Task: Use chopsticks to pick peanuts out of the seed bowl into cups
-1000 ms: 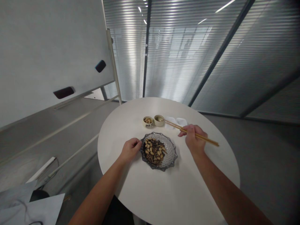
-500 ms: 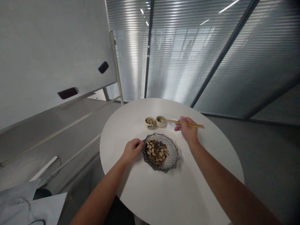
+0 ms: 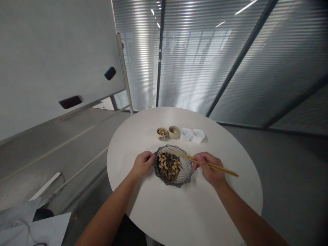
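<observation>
A clear glass bowl (image 3: 188,174) with a scalloped rim holds a mix of pale nuts, which look like pistachios (image 3: 163,164), and dark striped sunflower seeds (image 3: 167,175). My left hand (image 3: 143,163) pinches the bowl's left rim. In my right hand (image 3: 208,166) is a pair of wooden chopsticks (image 3: 217,167), their tips over the back part of the bowl. Whether the tips touch a nut cannot be made out. Behind the bowl stand a small cup of nuts (image 3: 162,137) with black lettering and a second small cup (image 3: 174,136) with a little inside.
Two white plastic dishes (image 3: 198,139) sit right of the cups on the round white table (image 3: 200,212). A whiteboard (image 3: 58,51) on a stand rises at the left, with two dark erasers on it. Glass panels with blinds (image 3: 189,68) close off the back.
My right hand has brought the chopsticks from the second cup back toward me, over the glass bowl. The white dishes have come into full sight. My left hand stays on the rim.
</observation>
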Available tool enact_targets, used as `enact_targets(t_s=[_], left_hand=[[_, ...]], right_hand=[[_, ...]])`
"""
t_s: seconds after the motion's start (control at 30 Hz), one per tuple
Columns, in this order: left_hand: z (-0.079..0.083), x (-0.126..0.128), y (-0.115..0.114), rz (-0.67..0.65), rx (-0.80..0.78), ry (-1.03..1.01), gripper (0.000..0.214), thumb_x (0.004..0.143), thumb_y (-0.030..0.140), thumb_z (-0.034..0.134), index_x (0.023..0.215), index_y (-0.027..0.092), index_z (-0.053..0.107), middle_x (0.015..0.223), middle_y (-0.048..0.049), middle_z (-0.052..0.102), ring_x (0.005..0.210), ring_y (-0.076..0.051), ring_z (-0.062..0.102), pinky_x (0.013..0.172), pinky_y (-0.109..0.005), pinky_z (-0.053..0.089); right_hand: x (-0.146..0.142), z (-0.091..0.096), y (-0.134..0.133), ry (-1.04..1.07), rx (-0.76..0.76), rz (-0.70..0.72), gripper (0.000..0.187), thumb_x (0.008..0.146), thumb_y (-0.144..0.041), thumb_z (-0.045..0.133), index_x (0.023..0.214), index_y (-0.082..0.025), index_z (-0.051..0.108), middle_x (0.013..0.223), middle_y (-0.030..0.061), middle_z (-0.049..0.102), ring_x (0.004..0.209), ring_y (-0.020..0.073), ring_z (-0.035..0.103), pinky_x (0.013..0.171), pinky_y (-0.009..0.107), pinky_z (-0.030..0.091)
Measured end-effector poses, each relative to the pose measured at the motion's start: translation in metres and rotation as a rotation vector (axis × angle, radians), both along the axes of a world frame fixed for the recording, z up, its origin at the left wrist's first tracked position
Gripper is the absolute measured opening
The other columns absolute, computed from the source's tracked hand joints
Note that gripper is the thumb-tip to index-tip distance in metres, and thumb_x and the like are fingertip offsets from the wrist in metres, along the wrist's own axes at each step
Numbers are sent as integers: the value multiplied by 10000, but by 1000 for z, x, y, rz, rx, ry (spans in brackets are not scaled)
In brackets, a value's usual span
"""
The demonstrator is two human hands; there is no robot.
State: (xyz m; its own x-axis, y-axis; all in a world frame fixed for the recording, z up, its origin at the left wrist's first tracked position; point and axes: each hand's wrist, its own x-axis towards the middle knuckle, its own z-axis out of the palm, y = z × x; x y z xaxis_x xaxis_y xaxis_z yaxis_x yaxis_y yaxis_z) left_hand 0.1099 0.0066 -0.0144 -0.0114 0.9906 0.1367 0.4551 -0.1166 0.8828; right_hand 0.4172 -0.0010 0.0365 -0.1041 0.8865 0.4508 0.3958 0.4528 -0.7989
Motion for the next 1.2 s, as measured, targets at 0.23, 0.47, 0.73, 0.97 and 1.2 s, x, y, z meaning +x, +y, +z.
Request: enact_targets(t_s=[0.23,0.47,0.73,0.97,1.2], left_hand=[[4,0,-1,-4,14,12,367,910,481,532,728,184,648,659,6,566,643,-138,497,588,-241,374],[6,0,-1,-6,0,26,350,912,459,525,730,184,640,665,7,567,651,-138,504,600,-247,376],[6,0,0,-7,13,29,360,914,468,531,726,183,642,666,6,569,653,-138,498,600,-245,374],[6,0,-1,-4,9,15,359,907,466,536,715,183,646,653,8,564,642,-136,489,587,-244,372],[7,0,-1,-7,6,14,364,902,473,536,711,184,650,648,8,566,636,-137,492,587,-245,375]], right_hand=[[-20,15,-6,-253,174,129,287,998,-349,525,756,-250,643,599,-10,676,525,160,645,547,265,505],[-31,19,-4,-314,359,196,163,963,-273,555,839,-255,659,739,16,752,603,158,691,584,259,543],[-33,10,-5,-268,239,87,333,1022,-349,473,741,-250,621,605,-4,692,549,160,669,563,265,517],[-28,5,-6,-174,192,34,291,1020,-342,496,785,-254,643,597,-18,698,547,165,681,577,269,528],[-27,10,-8,-183,161,64,314,1003,-393,525,762,-250,666,561,-18,682,515,164,659,554,272,515]])
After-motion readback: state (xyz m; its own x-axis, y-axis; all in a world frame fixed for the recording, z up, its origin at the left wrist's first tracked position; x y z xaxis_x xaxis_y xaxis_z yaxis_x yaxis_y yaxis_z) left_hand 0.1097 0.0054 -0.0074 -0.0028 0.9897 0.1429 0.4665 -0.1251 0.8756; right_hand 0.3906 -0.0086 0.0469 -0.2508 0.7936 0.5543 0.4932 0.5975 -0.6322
